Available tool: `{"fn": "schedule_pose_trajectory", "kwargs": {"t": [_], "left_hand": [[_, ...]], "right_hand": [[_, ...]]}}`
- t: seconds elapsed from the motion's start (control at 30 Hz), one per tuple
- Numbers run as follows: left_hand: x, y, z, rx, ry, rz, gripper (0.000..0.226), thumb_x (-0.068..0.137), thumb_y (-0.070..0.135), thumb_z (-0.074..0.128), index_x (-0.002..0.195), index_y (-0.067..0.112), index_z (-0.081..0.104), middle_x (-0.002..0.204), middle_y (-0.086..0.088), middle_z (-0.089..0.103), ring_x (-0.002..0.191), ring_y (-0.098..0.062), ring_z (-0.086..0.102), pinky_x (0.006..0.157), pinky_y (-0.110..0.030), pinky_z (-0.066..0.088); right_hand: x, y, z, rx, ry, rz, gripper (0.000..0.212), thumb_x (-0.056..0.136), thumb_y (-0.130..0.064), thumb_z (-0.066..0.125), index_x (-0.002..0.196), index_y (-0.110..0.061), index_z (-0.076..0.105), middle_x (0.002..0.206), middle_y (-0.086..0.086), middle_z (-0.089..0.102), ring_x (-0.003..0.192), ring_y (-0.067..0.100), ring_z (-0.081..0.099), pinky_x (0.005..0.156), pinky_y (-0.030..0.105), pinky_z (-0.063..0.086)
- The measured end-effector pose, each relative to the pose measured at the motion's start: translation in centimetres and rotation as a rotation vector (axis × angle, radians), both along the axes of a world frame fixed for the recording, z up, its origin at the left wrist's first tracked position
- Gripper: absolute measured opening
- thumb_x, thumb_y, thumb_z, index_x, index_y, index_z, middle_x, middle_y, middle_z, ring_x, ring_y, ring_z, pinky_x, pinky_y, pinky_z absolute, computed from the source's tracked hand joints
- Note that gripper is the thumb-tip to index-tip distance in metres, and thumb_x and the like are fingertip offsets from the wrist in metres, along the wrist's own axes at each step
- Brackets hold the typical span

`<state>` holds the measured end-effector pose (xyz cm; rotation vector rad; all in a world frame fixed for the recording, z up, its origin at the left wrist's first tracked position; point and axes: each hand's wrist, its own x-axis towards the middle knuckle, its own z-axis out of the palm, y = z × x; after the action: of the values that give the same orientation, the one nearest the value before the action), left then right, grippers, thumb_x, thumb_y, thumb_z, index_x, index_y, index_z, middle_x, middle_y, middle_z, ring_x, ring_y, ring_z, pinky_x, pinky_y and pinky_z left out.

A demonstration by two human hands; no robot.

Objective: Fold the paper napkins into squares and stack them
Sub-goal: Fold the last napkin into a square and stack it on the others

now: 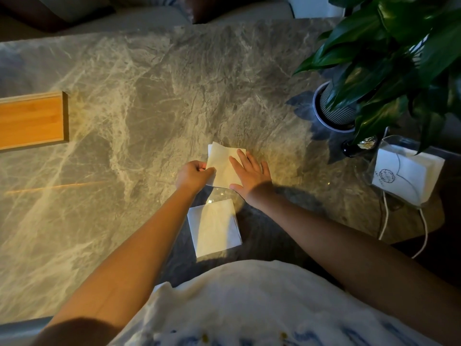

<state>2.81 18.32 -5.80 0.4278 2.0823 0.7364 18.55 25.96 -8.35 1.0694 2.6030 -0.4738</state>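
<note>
A white paper napkin (pixel 222 163) lies partly folded on the grey marble table (pixel 149 96), in the middle of the view. My left hand (pixel 193 176) pinches its left edge with closed fingers. My right hand (pixel 250 172) lies flat on the napkin's right side, fingers spread. Nearer to me, between my forearms, a folded square napkin (pixel 214 227) rests flat on the table. At the right, a clear holder (pixel 406 176) stands with a pack of unfolded white napkins in it.
A potted plant (pixel 334 108) with broad green leaves stands at the back right. A dark bottle (pixel 359 146) lies beside the holder, and a white cable (pixel 421 231) trails below it. A wooden tray (pixel 32 119) sits at the left edge.
</note>
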Motion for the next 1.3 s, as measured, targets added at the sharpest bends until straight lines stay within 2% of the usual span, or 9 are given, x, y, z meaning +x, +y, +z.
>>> {"fn": "schedule_pose_trajectory", "kwargs": {"t": [0.27,0.33,0.47,0.7,0.8,0.93,1.03,1.17,1.3], "left_hand": [[-0.1,0.7,-0.1,0.095,-0.117,0.193,0.035,0.079,0.021,0.071,0.101,0.014,0.045,0.077,0.004,0.051,0.070,-0.013,0.056,0.059,-0.028,0.047],[-0.1,0.8,-0.2,0.093,-0.131,0.188,0.032,0.081,0.018,0.069,0.106,0.010,0.050,0.080,0.000,0.058,0.073,-0.017,0.061,0.064,-0.033,0.052],[0.2,1.1,-0.1,0.072,-0.059,0.090,0.009,0.086,0.018,0.062,0.095,0.015,0.064,0.092,-0.007,0.066,0.094,-0.030,0.065,0.084,-0.046,0.055],[0.5,1.2,0.1,0.134,-0.025,0.122,0.014,0.089,0.013,0.053,0.085,0.016,0.066,0.085,-0.006,0.067,0.082,-0.023,0.061,0.078,-0.036,0.052],[0.3,0.7,0.2,0.185,-0.039,0.127,0.021,0.091,0.011,0.049,0.080,0.018,0.066,0.077,-0.001,0.065,0.077,-0.020,0.060,0.071,-0.033,0.050],[0.1,0.2,0.8,0.239,-0.074,0.149,0.026,0.093,0.012,0.047,0.075,0.020,0.064,0.071,-0.001,0.062,0.068,-0.017,0.056,0.060,-0.027,0.047],[0.1,-0.5,1.5,0.268,-0.113,0.187,0.026,0.092,0.011,0.046,0.073,0.016,0.063,0.070,-0.003,0.059,0.065,-0.017,0.054,0.058,-0.027,0.047],[0.5,-1.9,3.0,0.306,-0.176,0.178,0.034,0.092,0.010,0.045,0.062,0.019,0.058,0.055,0.005,0.050,0.048,-0.008,0.043,0.046,-0.020,0.037],[1.2,-3.6,4.0,0.302,-0.264,0.190,0.023,0.095,0.014,0.045,0.087,0.008,0.065,0.071,-0.009,0.056,0.059,-0.017,0.050,0.054,-0.027,0.046]], "right_hand": [[0.5,-0.2,-0.1,0.021,0.057,0.016,0.074,0.092,-0.046,0.051,0.152,-0.026,0.013,0.163,0.000,0.004,0.149,0.021,0.003,0.116,0.049,0.010],[0.6,-0.2,-0.1,0.023,0.065,0.018,0.074,0.091,-0.046,0.053,0.152,-0.027,0.015,0.163,0.001,0.005,0.149,0.021,0.004,0.116,0.049,0.011],[0.8,-0.2,-0.3,0.014,0.087,0.019,0.076,0.089,-0.045,0.057,0.151,-0.027,0.017,0.163,0.002,0.007,0.149,0.021,0.005,0.116,0.050,0.012],[1.4,-0.5,-0.2,-0.002,0.184,-0.003,0.077,0.087,-0.043,0.060,0.151,-0.025,0.021,0.162,0.007,0.010,0.149,0.023,0.010,0.118,0.048,0.015],[1.1,-0.7,0.2,-0.064,0.331,-0.125,0.070,0.087,-0.040,0.062,0.148,-0.022,0.031,0.159,0.008,0.020,0.144,0.025,0.025,0.116,0.046,0.022],[0.8,-0.8,1.7,-0.251,0.631,-0.423,0.057,0.090,-0.025,0.062,0.141,-0.012,0.042,0.147,0.011,0.043,0.131,0.026,0.044,0.109,0.043,0.037],[0.7,-0.7,3.0,-0.595,0.804,-0.715,0.046,0.095,-0.016,0.055,0.139,-0.006,0.043,0.136,0.016,0.053,0.119,0.024,0.055,0.103,0.040,0.047],[1.0,-1.1,3.8,-0.851,0.822,-0.867,0.037,0.098,-0.011,0.047,0.133,0.003,0.048,0.116,0.019,0.062,0.082,0.017,0.063,0.064,0.013,0.051],[1.5,-2.1,4.0,-0.978,0.723,-0.948,0.018,0.098,-0.021,0.050,0.107,-0.016,0.064,0.084,0.001,0.063,0.065,0.011,0.054,0.063,0.022,0.041]]}}
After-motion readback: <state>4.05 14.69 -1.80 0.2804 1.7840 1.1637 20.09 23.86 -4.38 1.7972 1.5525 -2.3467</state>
